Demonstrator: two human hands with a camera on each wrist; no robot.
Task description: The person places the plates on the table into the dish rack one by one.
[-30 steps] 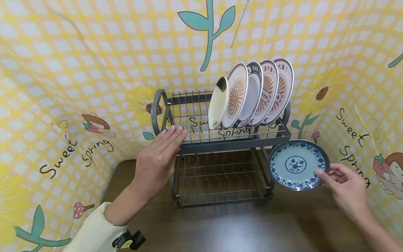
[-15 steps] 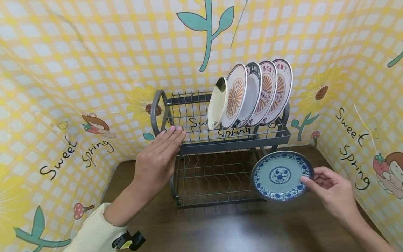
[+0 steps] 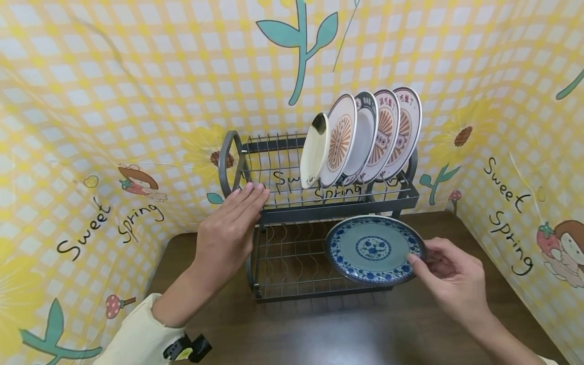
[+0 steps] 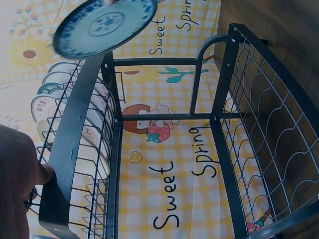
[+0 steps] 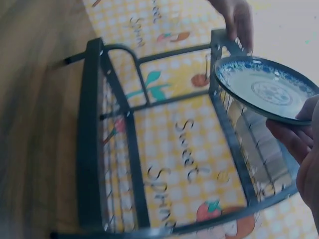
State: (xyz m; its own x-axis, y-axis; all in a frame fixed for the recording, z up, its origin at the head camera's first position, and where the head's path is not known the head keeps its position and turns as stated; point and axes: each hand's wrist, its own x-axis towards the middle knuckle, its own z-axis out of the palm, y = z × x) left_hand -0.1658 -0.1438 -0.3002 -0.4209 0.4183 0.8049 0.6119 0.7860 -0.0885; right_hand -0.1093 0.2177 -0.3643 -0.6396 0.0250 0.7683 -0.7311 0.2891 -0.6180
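My right hand (image 3: 451,279) pinches the right rim of a blue-and-white patterned plate (image 3: 374,248), thumb on its face and fingers underneath. The plate is tilted toward me, overlapping the right part of the lower tier of a dark metal dish rack (image 3: 337,209) in the head view. At the upper tier's front left corner, my left hand (image 3: 225,235) holds the rack, its fingers lying over the top. In the left wrist view, its thumb (image 4: 45,174) presses the front rail. Several plates (image 3: 339,139) stand on edge in the upper tier's right half, a cream dish (image 3: 315,152) leftmost.
The rack stands on a brown wooden table (image 3: 292,334). Yellow checked cloth (image 3: 159,76) with printed flowers and lettering hangs close behind it and along both sides. The lower tier (image 3: 296,258) has wavy wires.
The right hand has carried the blue-and-white plate leftward, from beside the rack to in front of the lower tier. The left hand has stayed on the corner.
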